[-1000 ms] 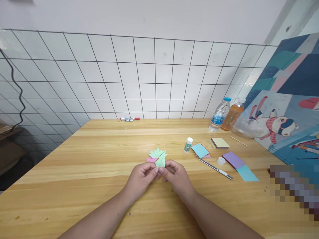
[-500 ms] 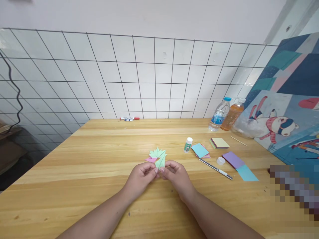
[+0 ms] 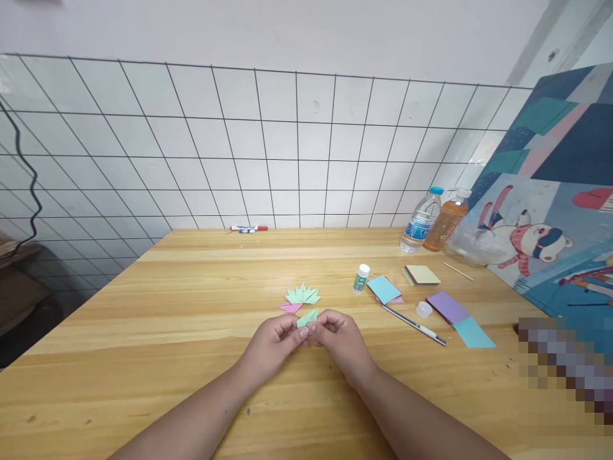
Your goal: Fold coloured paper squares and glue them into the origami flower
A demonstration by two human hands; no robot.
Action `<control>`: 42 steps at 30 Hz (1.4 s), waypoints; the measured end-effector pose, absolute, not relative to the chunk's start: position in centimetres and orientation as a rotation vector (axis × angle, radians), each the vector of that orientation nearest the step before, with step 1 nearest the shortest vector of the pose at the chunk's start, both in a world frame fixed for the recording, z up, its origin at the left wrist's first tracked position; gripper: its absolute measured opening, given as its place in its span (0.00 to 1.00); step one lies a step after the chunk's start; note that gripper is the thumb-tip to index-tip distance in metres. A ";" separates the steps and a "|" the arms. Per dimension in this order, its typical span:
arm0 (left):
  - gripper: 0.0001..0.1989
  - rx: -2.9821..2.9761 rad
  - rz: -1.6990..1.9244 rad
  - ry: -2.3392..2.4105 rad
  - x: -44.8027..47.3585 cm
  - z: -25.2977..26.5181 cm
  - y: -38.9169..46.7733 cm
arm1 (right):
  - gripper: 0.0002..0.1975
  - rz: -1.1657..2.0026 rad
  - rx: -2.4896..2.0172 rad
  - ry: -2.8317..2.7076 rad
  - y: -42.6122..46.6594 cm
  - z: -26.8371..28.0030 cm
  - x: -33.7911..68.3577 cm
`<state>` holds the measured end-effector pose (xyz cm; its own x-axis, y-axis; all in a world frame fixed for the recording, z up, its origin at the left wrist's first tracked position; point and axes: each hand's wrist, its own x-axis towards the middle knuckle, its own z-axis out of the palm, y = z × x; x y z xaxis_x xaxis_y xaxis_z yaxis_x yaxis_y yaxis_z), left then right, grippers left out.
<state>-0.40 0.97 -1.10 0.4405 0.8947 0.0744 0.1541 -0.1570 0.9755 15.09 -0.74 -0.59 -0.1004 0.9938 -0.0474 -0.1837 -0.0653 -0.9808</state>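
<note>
Between my two hands, low over the middle of the table, is a small folded piece of light green paper [image 3: 307, 318]. My left hand [image 3: 276, 337] pinches its left side between thumb and fingers. The right side is pinched by my right hand [image 3: 338, 333], with both thumbs almost touching at the near edge. Just beyond the fingers lies a spiky, fan-shaped light green paper piece [image 3: 302, 294], and a pink folded paper point [image 3: 290, 308] sticks out at its lower left. The fingers hide the held paper's lower part.
To the right stand a glue stick [image 3: 361, 279], a blue paper square [image 3: 384, 290], a utility knife [image 3: 414, 325], a clear cap [image 3: 424, 310], a paper stack [image 3: 422, 275] and purple paper [image 3: 449, 307]. Two bottles [image 3: 421, 220] and markers [image 3: 249, 229] are at the back.
The held green paper now shows less of its height; its upper part has come down toward my thumbs, leaving a gap to the fan-shaped piece. Both hands stay in nearly the same place.
</note>
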 end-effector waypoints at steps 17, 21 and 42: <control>0.16 1.595 0.783 0.883 -0.6 -1.2 1.1 | 0.15 1.377 -1.118 -1.017 -0.7 -0.7 15.5; 0.17 1.593 0.767 0.884 -0.7 -1.2 1.0 | 0.15 1.309 -1.191 -1.045 -0.7 -0.5 15.3; 0.14 1.587 0.843 0.961 -0.7 -1.0 1.1 | 0.14 1.078 -1.228 -1.311 -0.5 -0.5 15.9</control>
